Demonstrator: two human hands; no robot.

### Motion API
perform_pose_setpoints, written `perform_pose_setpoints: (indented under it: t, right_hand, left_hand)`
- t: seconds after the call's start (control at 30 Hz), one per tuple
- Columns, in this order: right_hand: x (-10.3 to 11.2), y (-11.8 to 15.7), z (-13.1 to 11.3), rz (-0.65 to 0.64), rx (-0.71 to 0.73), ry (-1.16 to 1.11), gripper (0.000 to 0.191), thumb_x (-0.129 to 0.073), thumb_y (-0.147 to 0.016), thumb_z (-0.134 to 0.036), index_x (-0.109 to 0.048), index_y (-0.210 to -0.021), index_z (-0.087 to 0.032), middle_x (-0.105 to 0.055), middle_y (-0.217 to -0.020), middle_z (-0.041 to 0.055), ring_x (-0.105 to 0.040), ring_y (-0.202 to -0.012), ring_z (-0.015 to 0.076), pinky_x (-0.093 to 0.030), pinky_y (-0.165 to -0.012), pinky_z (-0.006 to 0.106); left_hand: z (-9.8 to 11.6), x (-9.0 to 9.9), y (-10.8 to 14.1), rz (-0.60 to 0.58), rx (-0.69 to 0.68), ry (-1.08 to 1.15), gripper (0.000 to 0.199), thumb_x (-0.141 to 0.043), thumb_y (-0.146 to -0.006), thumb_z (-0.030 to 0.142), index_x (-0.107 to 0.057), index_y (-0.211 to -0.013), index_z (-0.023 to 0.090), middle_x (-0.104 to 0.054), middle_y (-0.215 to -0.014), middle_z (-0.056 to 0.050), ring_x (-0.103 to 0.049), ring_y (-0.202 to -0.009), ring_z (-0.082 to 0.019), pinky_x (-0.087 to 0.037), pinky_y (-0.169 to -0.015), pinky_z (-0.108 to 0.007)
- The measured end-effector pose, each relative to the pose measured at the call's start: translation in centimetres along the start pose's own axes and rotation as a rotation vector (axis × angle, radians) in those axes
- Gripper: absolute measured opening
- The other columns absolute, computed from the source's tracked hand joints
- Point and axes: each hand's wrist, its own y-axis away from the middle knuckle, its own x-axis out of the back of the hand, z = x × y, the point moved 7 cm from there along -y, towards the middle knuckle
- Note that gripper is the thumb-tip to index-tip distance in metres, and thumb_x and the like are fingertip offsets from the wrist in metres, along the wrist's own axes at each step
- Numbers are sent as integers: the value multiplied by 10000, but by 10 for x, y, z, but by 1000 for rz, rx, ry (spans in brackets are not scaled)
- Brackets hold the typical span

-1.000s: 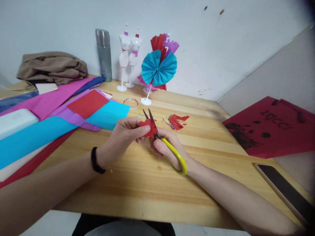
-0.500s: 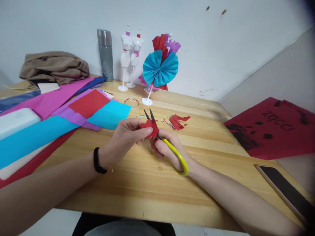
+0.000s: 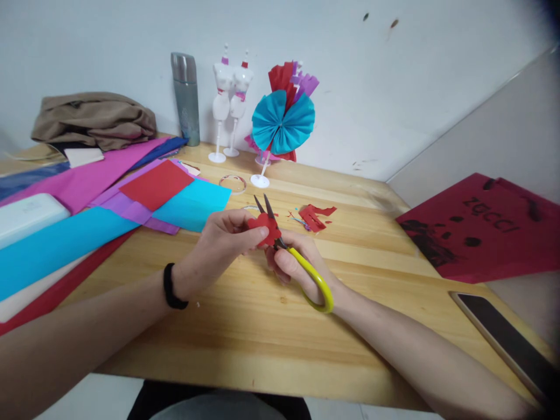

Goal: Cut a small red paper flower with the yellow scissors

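Between the thumb and fingers of my left hand (image 3: pixel 227 234) is a small red paper flower (image 3: pixel 271 229) with scalloped edges. My right hand (image 3: pixel 301 256) is closed round yellow-handled scissors (image 3: pixel 315 277), the thumb through a loop. Their dark blades point up and away, slightly parted, and lie against the flower's right side; whether paper sits between them I cannot tell. Both hands are above the wooden table (image 3: pixel 245 338), close together. Beyond them lie red paper scraps (image 3: pixel 315 218) with a few thin coloured slivers.
Coloured paper sheets (image 3: pixel 196 204) spread over the left side, near a white case (image 3: pixel 35 217) and brown cloth (image 3: pixel 94 121). At the back stand a flask (image 3: pixel 185 99), white mannequin stands (image 3: pixel 221 105) and a blue paper fan (image 3: pixel 283 122). A phone (image 3: pixel 499 332) and red bag (image 3: pixel 481 233) are right.
The view has shifted very slightly, moving everything a little to the left. My hands, the flower and the scissors keep nearly the same pose.
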Motion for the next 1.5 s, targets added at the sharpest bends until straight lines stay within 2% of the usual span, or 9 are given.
perform_pose_setpoints:
  t: [0.17,0.5,0.7,0.93,1.5]
  right_hand:
    - [0,0,-1,1,2,10,546,-605,-929,-738,-718,-936,-204,-513,-609,-20,-462,-541,155,-466,-583,307]
    - [0,0,-1,-5,29,-31,497,-618,-953,-684,-742,-970,-203,-530,-644,-12,-493,-569,149,-448,-551,284]
    - [1,1,1,-5,14,-22,521,-612,-953,-693,-749,-985,-192,-536,-643,-15,-464,-537,132,-427,-529,276]
    - [0,2,3,-31,2,-58,499,-616,-963,-667,-717,-968,-178,-532,-668,-23,-406,-495,98,-316,-453,246]
    - [1,4,10,-2,-84,-108,542,-657,-913,-717,-600,-886,-179,-478,-631,-48,-392,-446,76,-289,-408,226]
  left_hand:
    - [0,1,0,-2,12,2,221,-816,-717,291,-674,-591,179,-661,-607,0,-512,-556,-106,-380,-534,-247]
    - [1,0,-1,-15,-12,9,213,-799,-751,266,-676,-599,181,-673,-610,5,-527,-560,-99,-385,-540,-238]
    - [2,-1,1,-35,-12,16,188,-777,-765,234,-681,-612,180,-700,-629,3,-575,-579,-109,-428,-563,-240]
    - [4,-3,-1,-59,-29,49,155,-749,-764,169,-700,-618,171,-712,-636,12,-583,-577,-88,-443,-571,-214]
    - [8,-2,-3,-59,-53,82,153,-738,-746,117,-714,-605,172,-724,-607,23,-552,-534,-66,-390,-523,-189]
